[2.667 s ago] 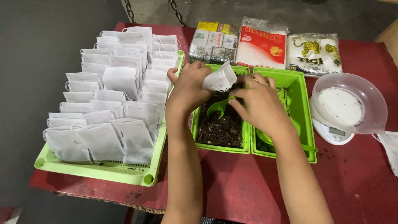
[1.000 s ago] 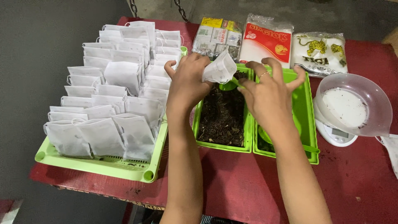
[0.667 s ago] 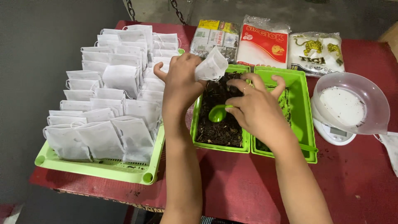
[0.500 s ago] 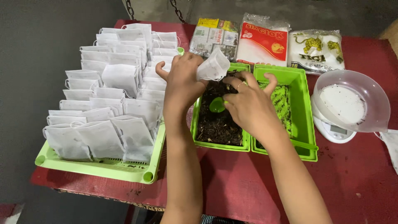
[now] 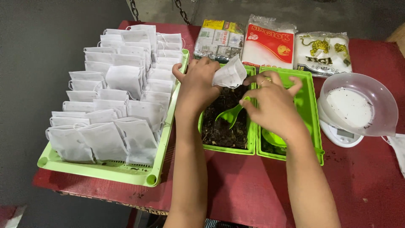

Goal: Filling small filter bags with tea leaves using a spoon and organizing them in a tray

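Tilting green scoop (image 5: 230,115), bowl lower-left, handle upper-right

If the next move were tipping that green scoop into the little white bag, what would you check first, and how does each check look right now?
1. Left hand has a firm hold on the small white bag: ok.
2. Bag mouth open toward the scoop: cannot tell, it looks crumpled.
3. Right hand grips the green scoop by its handle: ok.
4. Scoop is loaded: cannot tell, its bowl is tilted down into the dark loose leaves.
5. Bag is over the green tub, so spills would fall back in: ok.
6. Room in the tray of filled bags: cannot tell.
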